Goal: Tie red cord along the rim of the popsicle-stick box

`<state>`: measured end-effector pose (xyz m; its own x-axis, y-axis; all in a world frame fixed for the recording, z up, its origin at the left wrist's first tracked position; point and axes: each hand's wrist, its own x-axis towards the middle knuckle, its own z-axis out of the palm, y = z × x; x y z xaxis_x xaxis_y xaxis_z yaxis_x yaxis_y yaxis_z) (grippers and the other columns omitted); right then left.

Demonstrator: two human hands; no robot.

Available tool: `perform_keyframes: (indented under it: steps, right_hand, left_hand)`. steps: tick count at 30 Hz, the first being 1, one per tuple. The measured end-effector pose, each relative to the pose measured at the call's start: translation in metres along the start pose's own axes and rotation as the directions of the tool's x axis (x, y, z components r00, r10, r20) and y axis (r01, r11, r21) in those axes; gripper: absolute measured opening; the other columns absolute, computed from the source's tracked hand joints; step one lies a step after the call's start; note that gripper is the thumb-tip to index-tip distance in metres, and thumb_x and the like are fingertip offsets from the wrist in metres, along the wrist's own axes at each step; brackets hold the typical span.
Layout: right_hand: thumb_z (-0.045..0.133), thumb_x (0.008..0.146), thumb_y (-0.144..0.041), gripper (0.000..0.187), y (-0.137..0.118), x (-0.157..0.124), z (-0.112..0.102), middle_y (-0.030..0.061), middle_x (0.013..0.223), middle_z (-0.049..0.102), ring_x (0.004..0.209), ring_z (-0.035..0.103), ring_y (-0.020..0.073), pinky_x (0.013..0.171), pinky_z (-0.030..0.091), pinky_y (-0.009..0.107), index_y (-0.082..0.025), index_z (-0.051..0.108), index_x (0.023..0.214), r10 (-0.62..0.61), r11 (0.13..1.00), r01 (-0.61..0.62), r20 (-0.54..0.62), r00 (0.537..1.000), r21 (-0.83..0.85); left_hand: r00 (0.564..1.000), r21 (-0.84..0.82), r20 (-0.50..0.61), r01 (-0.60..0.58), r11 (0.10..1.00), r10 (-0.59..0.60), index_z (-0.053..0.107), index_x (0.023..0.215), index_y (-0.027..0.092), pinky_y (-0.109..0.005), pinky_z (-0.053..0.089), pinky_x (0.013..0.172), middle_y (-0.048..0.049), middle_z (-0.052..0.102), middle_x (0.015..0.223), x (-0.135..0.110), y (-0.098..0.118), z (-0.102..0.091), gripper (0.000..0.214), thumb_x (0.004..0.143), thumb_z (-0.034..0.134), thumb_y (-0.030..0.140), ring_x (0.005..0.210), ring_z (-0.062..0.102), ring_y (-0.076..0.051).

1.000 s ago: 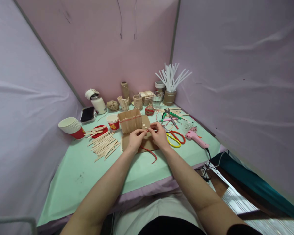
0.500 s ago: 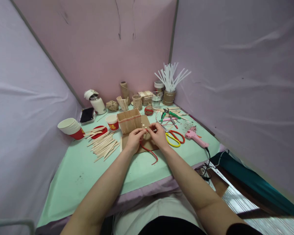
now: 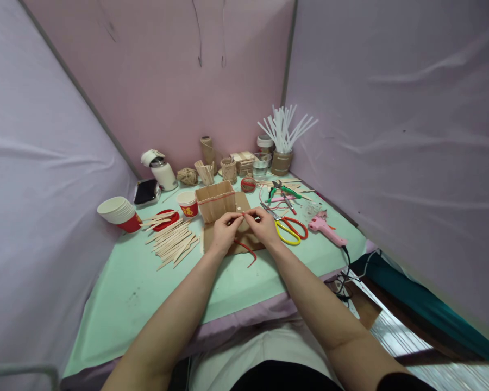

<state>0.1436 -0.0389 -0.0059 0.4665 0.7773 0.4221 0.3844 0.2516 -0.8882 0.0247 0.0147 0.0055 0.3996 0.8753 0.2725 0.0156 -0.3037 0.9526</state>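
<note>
My left hand and my right hand meet fingertip to fingertip over a brown cardboard sheet. Both are closed, pinching a red cord whose loose tail curves down below the left palm toward the table. Just behind my left hand stands a small box made of wooden sticks, with a red line around its upper part. Scissors with one yellow and one red handle lie to the right of my right hand. What the fingertips do with the cord is too small to make out.
Loose wooden sticks lie left of the cardboard, near a red-and-white paper cup and stacked cups. On the right are green-handled pliers and a corded pink glue gun. White sticks stand in a jar at the back.
The fingertips have drawn close together and the right fingers have shifted slightly. The cord's hanging tail has swung a little to the left and up.
</note>
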Motion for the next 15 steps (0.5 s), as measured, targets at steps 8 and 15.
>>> perform_keyframes:
  steps: [8, 15]
  right_hand:
    - [0.054, 0.076, -0.03, 0.014, 0.0, 0.0007, -0.0003, 0.0026, 0.077, 0.062, 0.07, 0.057, 0.0145, 0.066, 0.046, 0.027, -0.019, 0.063, 0.076, -0.031, 1.0, 0.031, -0.007, 0.999, -0.006]
    - [0.054, 0.076, -0.027, 0.01, -0.0001, 0.0006, 0.0018, 0.0019, 0.076, 0.06, 0.071, 0.055, 0.0143, 0.068, 0.045, 0.028, -0.019, 0.058, 0.073, -0.048, 0.999, 0.048, 0.003, 0.999, -0.014]
  left_hand:
    - [0.994, 0.121, -0.005, -0.105, 0.987, 0.106, 0.069, 0.072, 0.017, -0.025, 0.043, 0.069, -0.0037, 0.064, 0.078, 0.0009, -0.0014, -0.0002, 0.014, 0.072, 0.061, 0.029, 0.076, 0.057, -0.015]
    - [0.999, 0.051, -0.037, 0.032, 0.998, -0.03, 0.068, 0.073, 0.016, -0.024, 0.041, 0.064, -0.0026, 0.065, 0.074, -0.001, -0.0025, 0.0023, 0.015, 0.071, 0.061, 0.03, 0.069, 0.055, -0.013]
